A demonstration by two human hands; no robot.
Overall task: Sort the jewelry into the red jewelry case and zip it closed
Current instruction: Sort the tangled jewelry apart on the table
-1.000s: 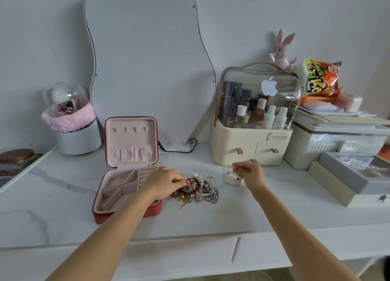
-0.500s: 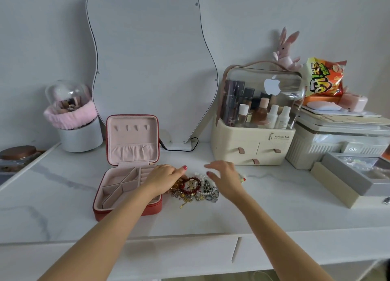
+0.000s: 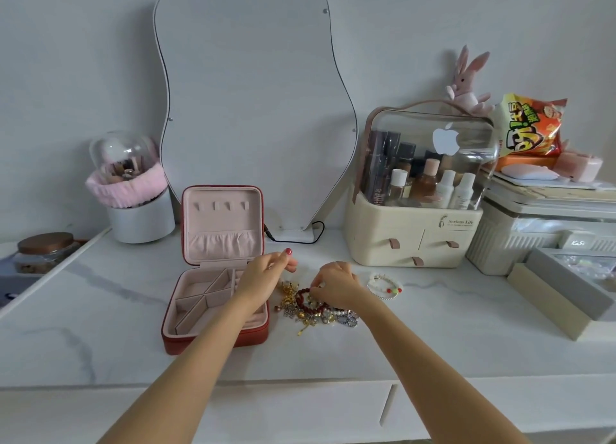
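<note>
Red jewelry case [image 3: 213,310] open on worktop [image 3: 433,337]. Jewelry pile [image 3: 313,310] just right of it. Right hand [image 3: 336,285] grip pinches red bead bracelet [image 3: 305,302] in pile. Left hand [image 3: 263,273] above pile, fingers loosely spread, holds nothing.

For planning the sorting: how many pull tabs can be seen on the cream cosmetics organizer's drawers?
3. One on the upper left drawer, one on the upper right drawer, and one on the bottom drawer. The organizer's other sides are hidden.

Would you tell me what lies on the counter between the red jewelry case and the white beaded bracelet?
In the head view, the jewelry pile lies between red jewelry case and white beaded bracelet, with both hands over it.
</note>
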